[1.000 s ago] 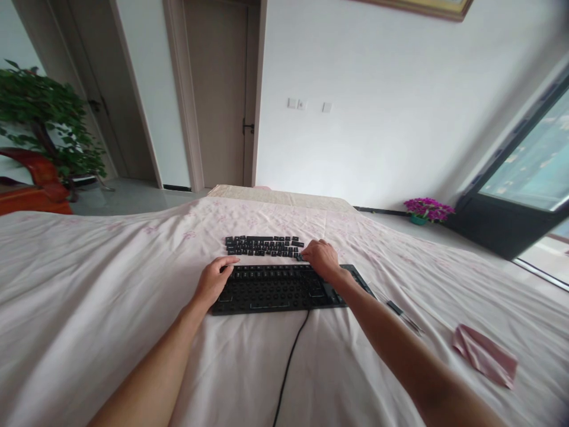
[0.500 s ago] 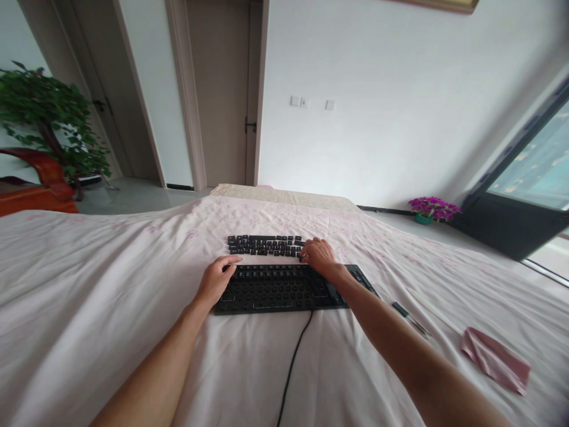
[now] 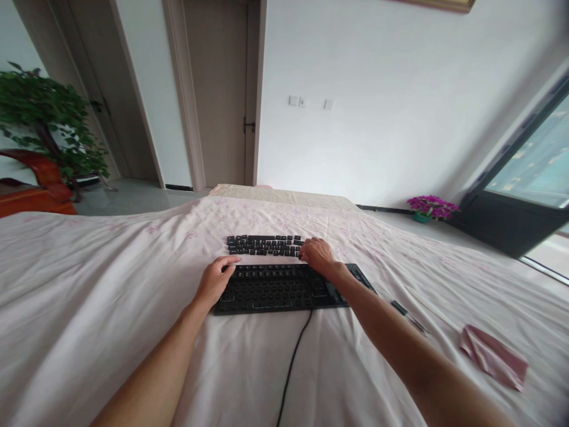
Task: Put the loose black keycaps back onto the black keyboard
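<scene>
Black keyboard point(image 3: 280, 287) sits flat on the pale pink bedsheet point(image 3: 111, 296) in the head view, cable point(image 3: 291, 362) trailing back toward the person, and the left hand point(image 3: 216, 279) is curled round its far left corner, holding it. Just behind it lie rows of loose keycaps point(image 3: 264, 245), and the right hand point(image 3: 317, 255) reaches across with bent fingers touching the right end of those rows, can't tell if it's pinching one. Off to the right, a thin tool point(image 3: 402, 308) and a folded pink cloth point(image 3: 493, 357) lie well apart from both hands.
</scene>
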Tool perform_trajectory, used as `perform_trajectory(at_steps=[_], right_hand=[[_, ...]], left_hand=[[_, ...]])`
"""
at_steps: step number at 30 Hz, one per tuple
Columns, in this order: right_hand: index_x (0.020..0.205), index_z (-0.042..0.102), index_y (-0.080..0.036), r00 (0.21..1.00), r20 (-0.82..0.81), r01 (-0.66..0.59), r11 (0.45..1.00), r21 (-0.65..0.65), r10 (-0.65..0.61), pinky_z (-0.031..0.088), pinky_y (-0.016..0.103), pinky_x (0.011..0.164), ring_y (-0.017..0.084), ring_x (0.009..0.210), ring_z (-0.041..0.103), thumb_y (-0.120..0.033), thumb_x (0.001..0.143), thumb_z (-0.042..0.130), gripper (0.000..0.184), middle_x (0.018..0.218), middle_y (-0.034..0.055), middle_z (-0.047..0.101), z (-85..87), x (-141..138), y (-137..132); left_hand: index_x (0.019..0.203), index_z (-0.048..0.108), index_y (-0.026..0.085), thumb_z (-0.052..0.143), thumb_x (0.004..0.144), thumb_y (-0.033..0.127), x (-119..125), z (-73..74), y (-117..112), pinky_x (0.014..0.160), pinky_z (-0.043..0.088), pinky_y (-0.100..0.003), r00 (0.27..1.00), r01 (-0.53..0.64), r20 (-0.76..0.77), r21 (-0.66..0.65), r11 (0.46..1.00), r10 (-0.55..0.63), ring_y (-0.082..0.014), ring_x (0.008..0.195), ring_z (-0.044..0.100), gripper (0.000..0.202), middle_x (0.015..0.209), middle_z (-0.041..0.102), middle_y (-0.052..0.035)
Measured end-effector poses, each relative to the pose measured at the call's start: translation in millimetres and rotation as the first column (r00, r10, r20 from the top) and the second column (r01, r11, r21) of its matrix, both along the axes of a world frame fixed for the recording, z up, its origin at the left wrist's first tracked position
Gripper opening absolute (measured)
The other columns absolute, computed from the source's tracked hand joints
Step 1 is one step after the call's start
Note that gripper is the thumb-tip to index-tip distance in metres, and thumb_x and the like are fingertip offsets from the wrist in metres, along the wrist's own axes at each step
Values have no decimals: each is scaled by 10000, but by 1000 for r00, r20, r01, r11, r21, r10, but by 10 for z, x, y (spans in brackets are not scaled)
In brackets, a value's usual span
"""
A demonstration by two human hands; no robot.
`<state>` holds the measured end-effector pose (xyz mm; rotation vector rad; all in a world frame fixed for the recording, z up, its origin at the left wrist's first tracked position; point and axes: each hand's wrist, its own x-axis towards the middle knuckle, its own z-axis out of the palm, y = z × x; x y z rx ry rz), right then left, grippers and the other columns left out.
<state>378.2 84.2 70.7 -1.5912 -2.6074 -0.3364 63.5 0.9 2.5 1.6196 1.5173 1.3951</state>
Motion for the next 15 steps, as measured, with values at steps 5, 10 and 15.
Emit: perform_trajectory(at_steps=[5, 10, 15], right_hand=[[934, 749, -272, 985, -172, 29, 999, -18, -32, 374, 257, 783, 179, 945, 581, -298, 819, 654, 151, 973, 13, 697, 126, 111, -209], [919, 747, -282, 972, -236, -28, 999, -33, 20, 368, 260, 780, 174, 936, 579, -302, 822, 658, 132, 950, -1, 691, 132, 216, -506], [901, 749, -249, 981, -192, -46, 997, -67, 32, 355, 279, 851, 190, 959, 562, -288, 824, 666, 120, 960, 26, 684, 53, 195, -635]], left_hand=[[1012, 725, 218, 550, 792, 288, -12, -29, 10, 1038, 415, -365, 1000, 2, -16, 2, 1000, -2, -222, 1099, 623, 289, 1125, 713, -40], [1012, 726, 214, 553, 794, 300, -15, -37, 12, 1059, 397, -370, 1000, 1, -12, -12, 1000, -1, -227, 1133, 608, 291, 1153, 702, -50], [1002, 730, 209, 555, 788, 300, -14, -19, 4, 1059, 397, -372, 1000, -6, -24, -6, 1000, 5, -228, 1117, 615, 291, 1135, 710, -48]])
